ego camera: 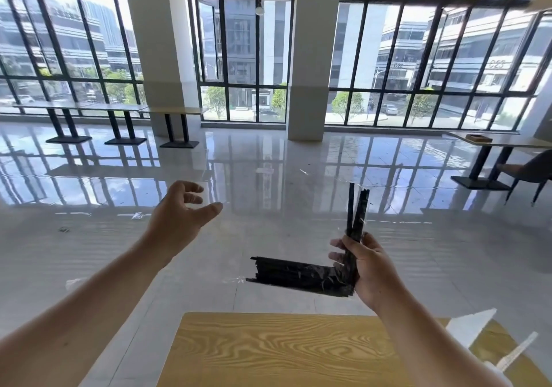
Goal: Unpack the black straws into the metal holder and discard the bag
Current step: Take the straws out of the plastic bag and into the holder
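My right hand (369, 270) grips a bundle of black straws (301, 276) in a clear plastic bag, held above the floor just beyond the table's far edge. Most of the straws lie level and point left. A few straws (357, 210) stick upward from my fist. The clear bag (236, 280) shows only as glints around the bundle. My left hand (182, 216) is raised to the left, fingers apart, holding nothing and well away from the bundle. No metal holder is in view.
A wooden table (268, 348) lies below my hands at the bottom. Pale, translucent shapes (472, 327) rest at its right edge. Beyond is a glossy tiled floor (268, 177), tables (119, 107) along the windows, two pillars, and a table with a chair (525, 168) at right.
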`<action>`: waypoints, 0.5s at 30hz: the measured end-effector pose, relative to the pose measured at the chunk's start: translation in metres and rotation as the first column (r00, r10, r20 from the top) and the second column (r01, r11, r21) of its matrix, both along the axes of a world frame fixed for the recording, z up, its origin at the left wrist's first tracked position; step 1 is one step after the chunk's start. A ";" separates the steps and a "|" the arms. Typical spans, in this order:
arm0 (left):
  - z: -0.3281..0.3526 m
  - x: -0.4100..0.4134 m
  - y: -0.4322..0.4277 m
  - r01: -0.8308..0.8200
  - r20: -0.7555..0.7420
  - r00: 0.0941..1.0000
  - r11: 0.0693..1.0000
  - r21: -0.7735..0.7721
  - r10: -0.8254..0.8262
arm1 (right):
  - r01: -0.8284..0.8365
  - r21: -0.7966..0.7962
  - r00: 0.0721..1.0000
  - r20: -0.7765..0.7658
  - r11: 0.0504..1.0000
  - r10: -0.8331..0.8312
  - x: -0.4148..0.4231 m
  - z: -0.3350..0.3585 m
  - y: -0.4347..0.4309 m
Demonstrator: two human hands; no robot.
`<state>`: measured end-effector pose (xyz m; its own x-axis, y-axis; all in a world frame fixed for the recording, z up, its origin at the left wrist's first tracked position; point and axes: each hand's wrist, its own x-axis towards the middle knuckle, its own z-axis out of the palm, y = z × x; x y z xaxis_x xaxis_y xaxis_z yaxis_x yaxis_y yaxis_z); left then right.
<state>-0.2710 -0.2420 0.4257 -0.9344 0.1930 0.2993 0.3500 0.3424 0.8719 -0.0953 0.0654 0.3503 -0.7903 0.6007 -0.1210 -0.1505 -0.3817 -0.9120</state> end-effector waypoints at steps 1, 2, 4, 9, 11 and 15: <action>-0.001 0.001 0.000 -0.036 -0.059 0.998 0.999 -0.025 0.034 | -0.003 0.006 1.000 -0.004 1.000 0.003 0.001 0.001 0.001; -0.001 0.002 0.001 -0.083 -0.126 0.989 0.995 -0.051 0.076 | -0.006 0.008 1.000 -0.007 1.000 0.006 0.002 0.002 0.001; 0.001 0.004 0.002 -0.158 -0.220 0.966 0.984 -0.081 0.137 | -0.008 0.009 1.000 -0.016 1.000 0.008 0.003 0.003 0.002; 0.006 0.008 0.005 -0.177 -0.240 0.961 0.974 -0.140 0.140 | 0.011 0.024 1.000 -0.011 1.000 -0.011 0.009 0.003 0.007; 0.010 0.012 0.004 -0.194 -0.255 0.955 0.968 -0.161 0.149 | 0.030 0.040 1.000 0.007 0.999 -0.030 0.011 0.002 0.011; 0.015 0.016 0.005 -0.051 -0.154 0.988 0.992 -0.115 0.033 | 0.110 0.112 0.985 0.122 0.988 -0.123 0.011 -0.006 0.019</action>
